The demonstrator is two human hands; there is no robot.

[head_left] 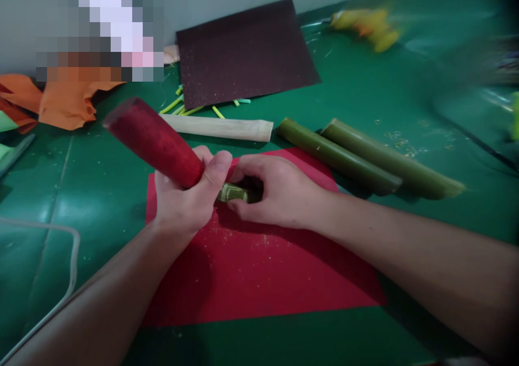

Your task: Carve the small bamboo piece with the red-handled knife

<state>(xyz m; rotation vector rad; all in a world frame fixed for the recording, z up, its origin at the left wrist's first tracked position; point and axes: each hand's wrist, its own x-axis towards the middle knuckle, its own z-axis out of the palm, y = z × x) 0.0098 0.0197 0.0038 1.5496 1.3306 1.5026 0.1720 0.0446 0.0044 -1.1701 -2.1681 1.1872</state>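
My left hand (184, 198) is wrapped around a thick red tube (152, 139) that tilts up to the left. Its upper end looks cut at a slant; the lower part is hidden in my fist. Close by on the right, my right hand (279, 190) curls its fingers and thumb round a short green bamboo piece (235, 193), which shows pale scraped marks. Whether this piece joins the red tube I cannot tell, as my left hand covers that spot. Both hands are over a red sheet (259, 279) sprinkled with fine pale specks.
Two green bamboo tubes (340, 155) lie behind my right forearm. A pale bamboo stick (227, 128), a dark brown sheet (247, 52) and yellow-green strips lie farther back. Orange cloth-like pieces (67, 104) are at left, with a white cable (75, 247). A blurred yellow object (368, 25) lies far right.
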